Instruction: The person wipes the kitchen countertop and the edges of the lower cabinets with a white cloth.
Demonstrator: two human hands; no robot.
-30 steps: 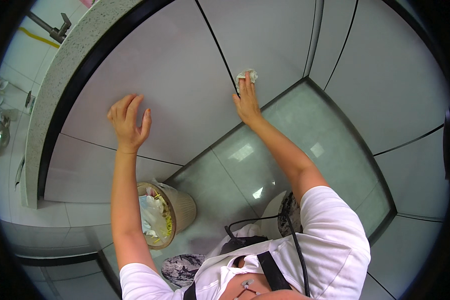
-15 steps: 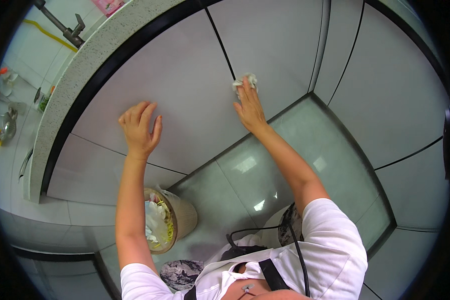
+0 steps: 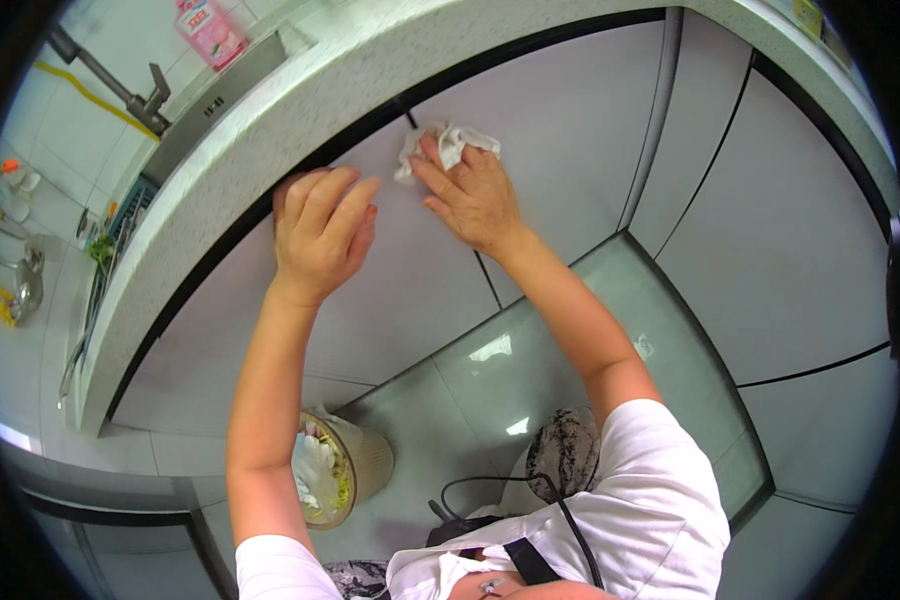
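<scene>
My right hand (image 3: 478,203) presses a crumpled white cloth (image 3: 470,138) against the pale cabinet door (image 3: 570,130), close below the counter and beside the dark gap between two doors. Its fingers lie over the cloth, which spreads out past the fingertips. My left hand (image 3: 320,235) holds nothing I can see. Its fingers are loosely bent and apart, at the upper edge of the left cabinet door (image 3: 240,300), by the black strip under the counter. The tips of some left fingers are hard to make out.
A speckled stone countertop (image 3: 210,160) curves above the doors, with a sink (image 3: 220,105), tap (image 3: 150,105) and pink bottle (image 3: 210,35) behind it. Below my left forearm stands a waste bin (image 3: 370,462) holding scraps and a plastic bag. Grey-green tiles (image 3: 460,400) cover the floor.
My right hand has slid the cloth up and leftward on the cabinet toward the counter. My left hand has risen to the door's top edge. The view has shifted, showing more of the sink.
</scene>
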